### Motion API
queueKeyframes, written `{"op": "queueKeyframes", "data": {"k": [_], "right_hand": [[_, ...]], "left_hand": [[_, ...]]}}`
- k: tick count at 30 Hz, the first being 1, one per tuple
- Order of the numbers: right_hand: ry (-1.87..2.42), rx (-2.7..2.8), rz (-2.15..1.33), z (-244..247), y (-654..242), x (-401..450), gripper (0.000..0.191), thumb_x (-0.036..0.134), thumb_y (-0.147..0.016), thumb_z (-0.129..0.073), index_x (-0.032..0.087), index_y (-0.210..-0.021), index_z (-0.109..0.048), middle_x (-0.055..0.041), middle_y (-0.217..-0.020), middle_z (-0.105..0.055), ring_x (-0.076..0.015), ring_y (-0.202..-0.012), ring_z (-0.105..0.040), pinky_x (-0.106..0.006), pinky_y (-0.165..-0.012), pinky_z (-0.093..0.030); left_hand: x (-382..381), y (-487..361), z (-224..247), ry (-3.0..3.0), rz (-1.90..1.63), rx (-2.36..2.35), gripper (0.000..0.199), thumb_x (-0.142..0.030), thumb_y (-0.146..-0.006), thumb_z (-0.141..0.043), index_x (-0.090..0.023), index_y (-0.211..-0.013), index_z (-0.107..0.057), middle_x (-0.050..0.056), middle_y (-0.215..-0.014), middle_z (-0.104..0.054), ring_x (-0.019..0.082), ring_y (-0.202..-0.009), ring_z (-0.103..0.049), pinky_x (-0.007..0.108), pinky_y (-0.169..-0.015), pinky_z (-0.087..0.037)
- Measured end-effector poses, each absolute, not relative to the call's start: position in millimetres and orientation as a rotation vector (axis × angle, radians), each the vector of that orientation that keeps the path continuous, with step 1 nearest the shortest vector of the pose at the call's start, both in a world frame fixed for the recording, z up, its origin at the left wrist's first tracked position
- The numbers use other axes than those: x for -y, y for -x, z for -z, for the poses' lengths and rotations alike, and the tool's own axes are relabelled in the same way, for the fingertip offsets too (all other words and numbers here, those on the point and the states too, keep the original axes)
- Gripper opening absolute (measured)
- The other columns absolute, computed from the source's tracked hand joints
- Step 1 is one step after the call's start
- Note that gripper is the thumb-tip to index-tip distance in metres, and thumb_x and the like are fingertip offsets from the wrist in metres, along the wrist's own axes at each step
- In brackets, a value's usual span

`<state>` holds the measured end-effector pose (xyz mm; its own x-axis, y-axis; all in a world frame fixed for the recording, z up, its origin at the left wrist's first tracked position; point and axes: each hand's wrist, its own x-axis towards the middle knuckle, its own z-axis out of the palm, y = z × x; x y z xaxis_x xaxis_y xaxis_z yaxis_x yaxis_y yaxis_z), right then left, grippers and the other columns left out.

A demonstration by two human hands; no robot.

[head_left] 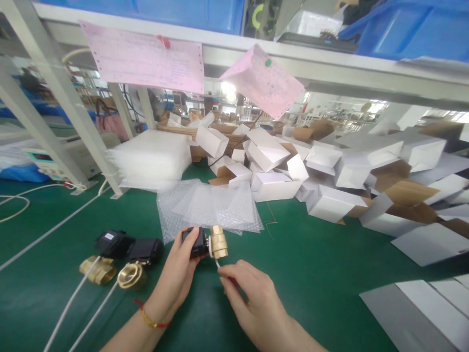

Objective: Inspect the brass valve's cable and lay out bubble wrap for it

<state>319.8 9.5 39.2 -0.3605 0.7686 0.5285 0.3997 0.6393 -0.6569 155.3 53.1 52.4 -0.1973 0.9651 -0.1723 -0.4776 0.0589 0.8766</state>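
Observation:
My left hand (185, 261) is closed around the black housing of a motorized brass valve (219, 242), held just above the green table. The brass body points to the right, toward my other hand. Between thumb and fingers, my right hand (252, 293) pinches the white cable (217, 264) close below the brass part. To the left of my left arm lie two more such valves. One has a black housing with a small white label (110, 243); the other shows its round brass opening (131, 276). White cables run from both toward the front edge.
Bubble-wrap sheets (212, 205) lie just beyond my hands, with a thick stack of white foam sheets (152, 156) behind them. Many white cardboard boxes (276, 186) are heaped at the back and right. A shelf with pink papers (146, 61) and blue bins (414, 29) spans above.

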Motion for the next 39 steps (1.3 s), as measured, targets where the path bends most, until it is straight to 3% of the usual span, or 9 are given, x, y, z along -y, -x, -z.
{"op": "queueKeyframes", "data": {"k": [3,7,9,14,19,28,39], "right_hand": [[0.828,1.739,-0.831,-35.2,-318.4,-14.4,0.014,0.016,-0.093,-0.064,0.017,-0.089,-0.077,-0.0056,-0.077,-0.073,-0.0182,-0.066,-0.07,-0.026,-0.063,-0.057],[0.819,1.297,-1.296,-32.6,-316.6,-21.9,0.01,0.028,-0.086,-0.076,0.019,-0.084,-0.081,-0.0042,-0.072,-0.074,-0.0186,-0.06,-0.073,-0.019,-0.047,-0.055],[0.828,1.245,-1.294,-34.7,-318.4,-24.9,0.012,0.031,-0.085,-0.078,0.02,-0.081,-0.082,-0.0018,-0.065,-0.069,-0.0147,-0.054,-0.068,-0.016,-0.043,-0.05],[0.892,1.242,-1.269,-39.6,-326.6,-29.8,0.017,0.033,-0.079,-0.084,0.019,-0.069,-0.082,-0.0011,-0.073,-0.066,-0.005,-0.04,-0.051,-0.016,-0.034,-0.037],[0.927,1.14,-1.404,-39.0,-327.4,-34.6,0.028,0.043,-0.077,-0.085,0.018,-0.065,-0.078,-0.003,-0.06,-0.07,-0.0069,-0.04,-0.047,-0.017,-0.037,-0.033],[0.95,0.948,-1.521,-51.2,-325.2,-32.2,0.044,0.051,-0.055,-0.099,0.018,-0.057,-0.07,0.0012,-0.053,-0.067,-0.008,-0.04,-0.049,-0.018,-0.04,-0.041],[0.914,0.952,-1.56,-53.3,-328.0,-34.3,0.045,0.053,-0.056,-0.099,0.017,-0.058,-0.072,0.0005,-0.056,-0.068,-0.0081,-0.042,-0.052,-0.019,-0.042,-0.043]], "left_hand": [[-50.6,-158.1,-50.1,-0.674,-1.416,-1.092,0.062,-0.062,-0.059,-0.092,-0.021,-0.095,-0.062,-0.001,-0.093,-0.064,0.018,-0.091,-0.057,0.023,-0.07,-0.055],[-43.7,-161.9,-51.4,-0.771,-1.267,-1.133,0.059,-0.064,-0.062,-0.089,-0.02,-0.092,-0.063,-0.002,-0.08,-0.063,0.017,-0.08,-0.056,0.022,-0.065,-0.052],[-39.2,-163.9,-52.6,-0.821,-1.177,-1.138,0.056,-0.062,-0.065,-0.088,-0.019,-0.093,-0.063,-0.001,-0.079,-0.064,0.017,-0.078,-0.056,0.021,-0.063,-0.051],[-32.0,-171.2,-48.3,-0.888,-1.03,-1.142,0.051,-0.06,-0.067,-0.084,-0.021,-0.091,-0.062,-0.003,-0.078,-0.064,0.016,-0.077,-0.059,0.02,-0.061,-0.05],[-33.9,-173.2,-37.2,-0.792,-1.043,-1.056,0.049,-0.06,-0.071,-0.085,-0.022,-0.09,-0.062,-0.003,-0.079,-0.064,0.017,-0.077,-0.062,0.022,-0.063,-0.054],[-32.5,-172.9,-44.9,-0.791,-1.037,-1.08,0.05,-0.056,-0.067,-0.09,-0.02,-0.089,-0.064,-0.003,-0.079,-0.063,0.016,-0.078,-0.061,0.021,-0.061,-0.056],[-33.3,-174.6,-46.8,-0.761,-1.064,-1.103,0.048,-0.053,-0.066,-0.092,-0.019,-0.089,-0.065,-0.002,-0.081,-0.064,0.017,-0.079,-0.062,0.022,-0.062,-0.057]]}}
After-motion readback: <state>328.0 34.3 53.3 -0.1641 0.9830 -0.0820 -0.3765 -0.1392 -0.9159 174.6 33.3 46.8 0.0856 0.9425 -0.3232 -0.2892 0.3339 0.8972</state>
